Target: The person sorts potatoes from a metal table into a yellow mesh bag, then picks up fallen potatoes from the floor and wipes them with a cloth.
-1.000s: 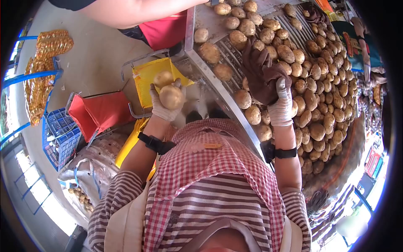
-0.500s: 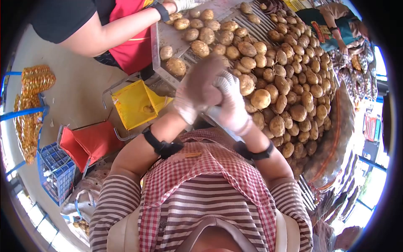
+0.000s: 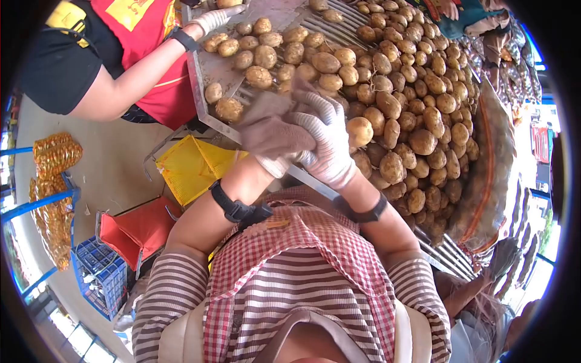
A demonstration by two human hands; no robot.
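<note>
Both my hands meet over the near edge of the sorting table, in white knit gloves. My right hand [image 3: 325, 139] has its fingers curled over a brown cloth [image 3: 272, 133], which looks slightly blurred. Most of my left hand [image 3: 273, 164] lies behind this cloth; only the white glove near the wrist shows, so its fingers are hidden. I cannot make out whether the cloth is a rag or a glove. Just beyond my hands, several loose potatoes [image 3: 258, 77] lie on the table, and a large heap of potatoes [image 3: 417, 121] spreads to the right.
A co-worker's gloved hand [image 3: 215, 19] touches a potato at the table's far left. Below the table's metal edge [image 3: 209, 118] stand a yellow container [image 3: 190, 166], a red container [image 3: 142, 230] and a blue crate [image 3: 100, 275]. A filled mesh sack [image 3: 487, 175] leans at the right.
My view has shifted, so the table sits further left. The brown cloth has moved left and down, with my right hand still against it. The co-worker's arm now reaches further up the table.
</note>
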